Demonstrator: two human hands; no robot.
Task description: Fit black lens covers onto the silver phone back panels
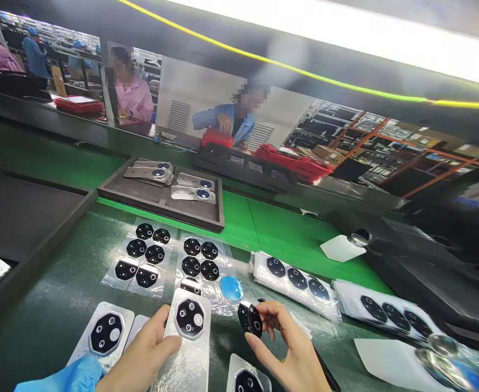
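Observation:
My left hand is closed on a silver phone back cover, thumb on its face. That cover has a black octagonal camera area with round openings at its upper end. Between the thumb and fingers of my right hand is a black octagonal camera lens plate, tilted, just right of the cover. Another silver cover lies left of my left hand, and one more is partly in view at the bottom. Clear sheets of black lens plates lie beyond, with a blue round film.
Bagged stacks of lens plates lie to the right, near white cards. A dark tray with covers stands behind; another tray is left. Across the bench, a person in blue handles red items.

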